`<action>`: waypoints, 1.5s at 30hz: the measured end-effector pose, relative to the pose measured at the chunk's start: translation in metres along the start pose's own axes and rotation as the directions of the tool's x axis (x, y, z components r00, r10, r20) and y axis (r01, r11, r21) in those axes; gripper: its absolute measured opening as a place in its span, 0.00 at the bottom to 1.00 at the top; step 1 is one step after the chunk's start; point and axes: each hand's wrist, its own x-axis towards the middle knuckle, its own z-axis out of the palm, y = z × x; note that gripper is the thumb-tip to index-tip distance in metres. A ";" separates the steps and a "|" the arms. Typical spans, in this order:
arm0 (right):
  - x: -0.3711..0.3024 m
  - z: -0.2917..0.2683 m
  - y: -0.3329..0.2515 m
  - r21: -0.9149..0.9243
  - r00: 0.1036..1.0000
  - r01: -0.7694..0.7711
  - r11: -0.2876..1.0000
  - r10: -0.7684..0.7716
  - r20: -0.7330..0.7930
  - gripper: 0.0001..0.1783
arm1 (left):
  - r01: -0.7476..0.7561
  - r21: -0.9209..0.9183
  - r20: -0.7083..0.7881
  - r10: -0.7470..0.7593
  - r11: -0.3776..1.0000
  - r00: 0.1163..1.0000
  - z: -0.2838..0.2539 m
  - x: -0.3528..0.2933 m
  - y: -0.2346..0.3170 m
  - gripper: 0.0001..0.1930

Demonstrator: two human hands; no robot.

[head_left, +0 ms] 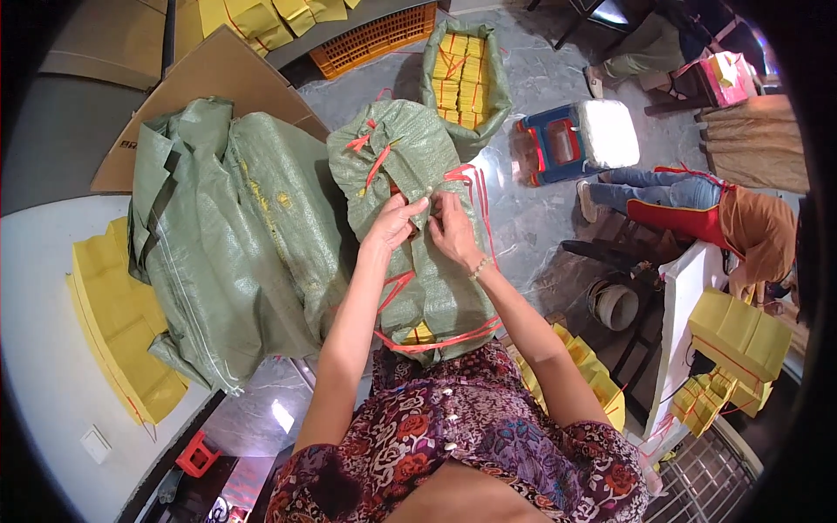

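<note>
Right in front of me stands a full green woven sack (453,305), its flaps folded over the top. My left hand (397,220) pinches a fold of the sack near its middle. Close beside it, my right hand (452,231) has its fingers curled on the same sack's edge. Red plastic string (478,187) is threaded through the flaps and trails along the right side and across the near end. Through a gap at the near end, yellow paper bundles (419,333) show. What lies between my fingertips is too small to make out.
Other filled green sacks (288,209) lean at the left by cardboard (131,157). An open sack (497,87) of yellow bundles stands beyond. A blue-red stool (551,146) is at the right. A person (697,205) bends over a white table (676,322) holding yellow stacks (737,336).
</note>
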 end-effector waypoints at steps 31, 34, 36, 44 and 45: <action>0.001 0.006 -0.032 0.172 0.984 -0.069 0.983 0.095 -0.149 0.22 | 0.045 0.996 -0.090 0.871 0.078 0.482 -0.012 -0.021 -0.002 0.23; 0.002 0.006 -0.037 0.194 0.980 -0.101 0.976 0.131 -0.148 0.21 | 0.097 0.991 0.036 0.883 -0.092 0.467 -0.022 -0.026 -0.009 0.22; 0.004 0.004 -0.039 0.177 0.972 -0.111 0.978 0.144 -0.185 0.20 | -0.060 0.980 -0.123 0.819 0.189 0.561 -0.028 -0.033 -0.009 0.18; 0.011 -0.003 -0.037 0.192 0.952 -0.098 0.976 0.148 -0.268 0.18 | -0.063 0.963 -0.191 0.824 0.264 0.534 -0.028 -0.081 -0.019 0.15; 0.011 -0.003 -0.038 0.178 0.952 -0.096 0.979 0.142 -0.270 0.18 | -0.070 0.965 -0.182 0.837 0.253 0.516 -0.029 -0.086 -0.019 0.15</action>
